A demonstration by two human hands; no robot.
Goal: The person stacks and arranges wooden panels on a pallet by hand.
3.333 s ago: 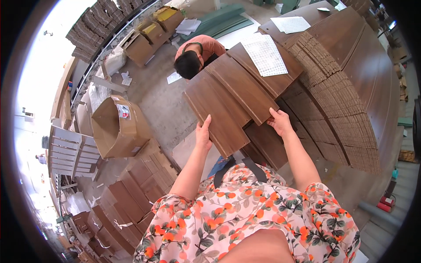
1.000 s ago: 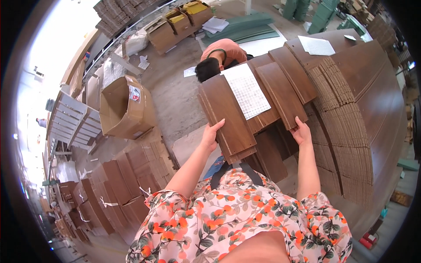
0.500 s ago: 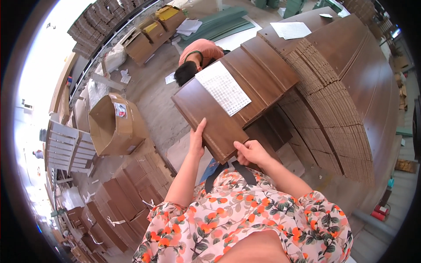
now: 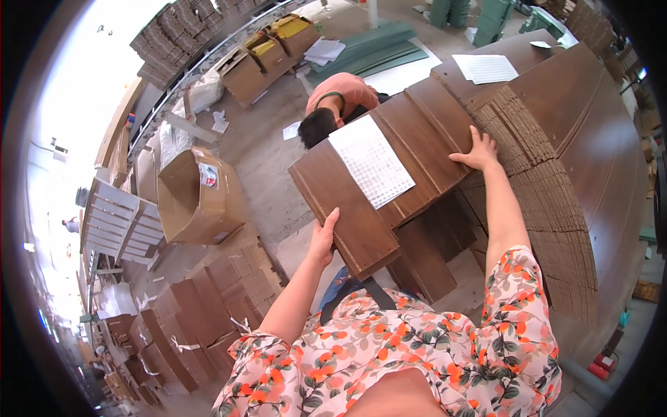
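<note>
Brown boards (image 4: 356,226), left hand (image 4: 322,240) gripping one, right hand (image 4: 479,153) splayed at another, grey floor (image 4: 267,170), carton (image 4: 221,201) at left

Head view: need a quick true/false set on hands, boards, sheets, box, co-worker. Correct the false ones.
1. The left hand holds the left edge of the leftmost brown board. True.
2. The right hand lies on the nearer printed sheet. False: it is right of that sheet, at the boards' right end.
3. The open cardboard box stands left of both hands. True.
4. The co-worker stands upright. False: the co-worker is bent over.
</note>
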